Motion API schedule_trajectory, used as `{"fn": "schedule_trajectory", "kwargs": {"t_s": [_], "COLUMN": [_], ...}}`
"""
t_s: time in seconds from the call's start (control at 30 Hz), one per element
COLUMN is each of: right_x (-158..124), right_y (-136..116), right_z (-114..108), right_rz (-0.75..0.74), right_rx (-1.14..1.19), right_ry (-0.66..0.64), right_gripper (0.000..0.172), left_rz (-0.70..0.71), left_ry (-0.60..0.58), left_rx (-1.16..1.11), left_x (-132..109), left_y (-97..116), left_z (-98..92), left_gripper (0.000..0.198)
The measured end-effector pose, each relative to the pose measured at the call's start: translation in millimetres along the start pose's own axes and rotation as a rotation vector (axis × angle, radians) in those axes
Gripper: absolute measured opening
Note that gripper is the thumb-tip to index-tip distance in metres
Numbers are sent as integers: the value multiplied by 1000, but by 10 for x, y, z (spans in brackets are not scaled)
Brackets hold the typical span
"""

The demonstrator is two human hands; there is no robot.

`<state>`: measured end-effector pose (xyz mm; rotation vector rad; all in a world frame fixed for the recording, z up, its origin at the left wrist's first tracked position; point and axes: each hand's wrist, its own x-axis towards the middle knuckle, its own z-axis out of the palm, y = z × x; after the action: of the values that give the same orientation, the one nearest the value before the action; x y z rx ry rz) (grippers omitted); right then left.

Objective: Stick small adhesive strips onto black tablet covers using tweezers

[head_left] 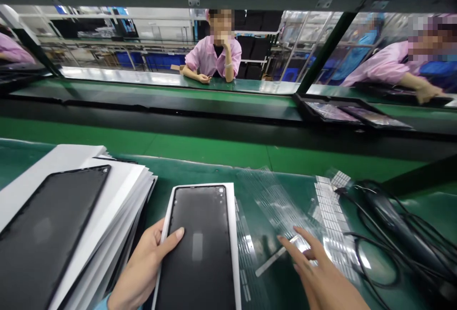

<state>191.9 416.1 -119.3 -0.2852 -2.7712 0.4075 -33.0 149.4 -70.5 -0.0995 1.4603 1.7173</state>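
Observation:
My left hand (146,257) grips the left edge of a black tablet back cover (203,262), thumb on its inner face. A white sheet (231,191) shows behind the cover along its top and right edges. Small pale marks sit near the cover's top right corner, and a grey rectangle is at its middle. My right hand (314,267) hovers over or touches clear plastic sheets (274,200), its fingers apart. A thin pale strip (270,261) lies by its fingertips, beside a shiny patch. I cannot make out anything held there.
At left, a stack of white sheets (117,186) carries another black cover (53,229). Sheets of small white labels (326,205) lie at right, near a black corded tool (400,224). Beyond the bench, a black tray (342,110) sits on the line. People in pink work opposite.

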Motion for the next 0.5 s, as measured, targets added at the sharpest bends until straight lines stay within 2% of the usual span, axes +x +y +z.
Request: {"fn": "schedule_trajectory", "kwargs": {"t_s": [0.1,0.2,0.27,0.33,0.4,0.47,0.5], "right_x": [67,149,172,155,102,29,-9], "right_y": [-4,-83,-97,-104,-152,-260,-331], "right_z": [109,162,92,-27,-123,-138,-108], "right_rz": [-25,-104,-124,-85,113,476,665], "right_rx": [-147,-256,-305,-196,110,537,758], "right_ry": [-65,-86,-98,-108,-68,13,47], "right_gripper": [47,37,33,30,24,24,32], "left_rz": [54,100,133,164,175,170,171], "left_ry": [-63,-74,-51,-53,-89,-147,-178], "left_rx": [59,78,77,60,19,-21,-31], "left_x": [234,516,678,802,896,977,1016], "left_y": [33,24,17,28,53,74,79], "left_z": [135,185,186,194,224,272,297], "left_gripper": [57,59,61,62,63,66,66]}}
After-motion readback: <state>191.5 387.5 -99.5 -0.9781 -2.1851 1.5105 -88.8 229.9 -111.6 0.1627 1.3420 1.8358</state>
